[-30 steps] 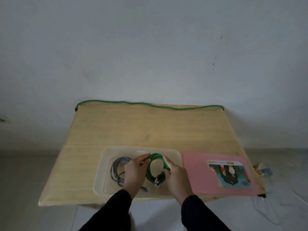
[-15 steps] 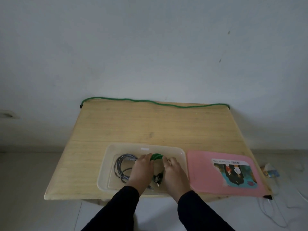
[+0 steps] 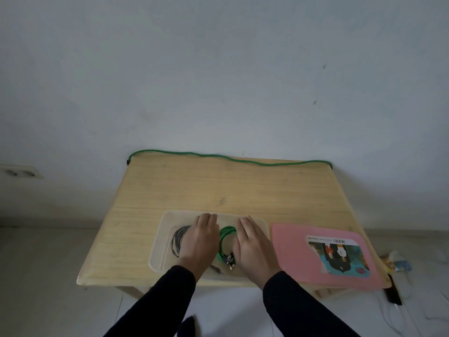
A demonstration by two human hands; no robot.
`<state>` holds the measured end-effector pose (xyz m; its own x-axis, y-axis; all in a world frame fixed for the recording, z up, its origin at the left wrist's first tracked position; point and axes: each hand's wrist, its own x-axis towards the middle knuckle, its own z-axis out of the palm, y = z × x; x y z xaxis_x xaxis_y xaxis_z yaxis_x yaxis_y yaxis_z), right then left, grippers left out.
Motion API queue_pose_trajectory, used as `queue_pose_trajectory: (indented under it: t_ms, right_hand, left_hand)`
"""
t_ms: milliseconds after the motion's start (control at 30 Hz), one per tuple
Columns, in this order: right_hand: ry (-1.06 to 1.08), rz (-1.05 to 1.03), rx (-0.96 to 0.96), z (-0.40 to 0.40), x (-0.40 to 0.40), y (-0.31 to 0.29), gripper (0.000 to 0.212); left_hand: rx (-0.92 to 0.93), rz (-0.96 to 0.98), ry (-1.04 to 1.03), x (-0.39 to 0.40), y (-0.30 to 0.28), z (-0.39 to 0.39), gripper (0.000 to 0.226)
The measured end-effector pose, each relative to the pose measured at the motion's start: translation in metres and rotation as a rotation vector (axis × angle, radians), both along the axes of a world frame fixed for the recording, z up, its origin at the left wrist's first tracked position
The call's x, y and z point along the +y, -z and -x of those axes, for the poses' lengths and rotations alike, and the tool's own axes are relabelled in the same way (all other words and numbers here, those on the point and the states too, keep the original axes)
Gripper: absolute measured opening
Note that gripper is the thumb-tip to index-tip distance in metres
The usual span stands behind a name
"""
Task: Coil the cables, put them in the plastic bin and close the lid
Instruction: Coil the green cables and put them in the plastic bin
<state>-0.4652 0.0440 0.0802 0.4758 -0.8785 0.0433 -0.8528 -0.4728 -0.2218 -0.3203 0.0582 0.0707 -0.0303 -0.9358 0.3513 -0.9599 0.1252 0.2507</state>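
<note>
Left hand (image 3: 200, 242), right hand (image 3: 252, 246) flat, fingers straight

Wooden table (image 3: 226, 188) extends beyond the hands. Wall socket (image 3: 19, 171) is mounted far left of them. Black object (image 3: 393, 291) lies on the floor, lower right.

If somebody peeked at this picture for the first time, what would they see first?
Probably the two hands, left hand and right hand, lying flat over a coiled green cable inside the clear plastic bin near the table's front edge. Next, the big pink lid lying right of the bin, and a long green cord stretched along the table's far edge.
</note>
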Motion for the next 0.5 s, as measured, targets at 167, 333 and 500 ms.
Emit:
queue_pose_trajectory:
  t_ms: [167,333,500]
  right_hand:
    - [-0.026,0.059,-0.007,-0.018,-0.031,-0.023,0.051]
    - [-0.115,0.09,-0.039,-0.062,-0.081,-0.044,0.052]
    - [-0.152,0.113,-0.05,-0.127,-0.139,-0.043,0.052]
  left_hand:
    - [0.012,-0.026,-0.044,-0.026,-0.019,-0.038,0.026]
    - [-0.049,0.019,-0.116,-0.063,-0.041,-0.098,0.01]
    - [-0.144,0.084,-0.164,-0.104,-0.042,-0.172,0.011]
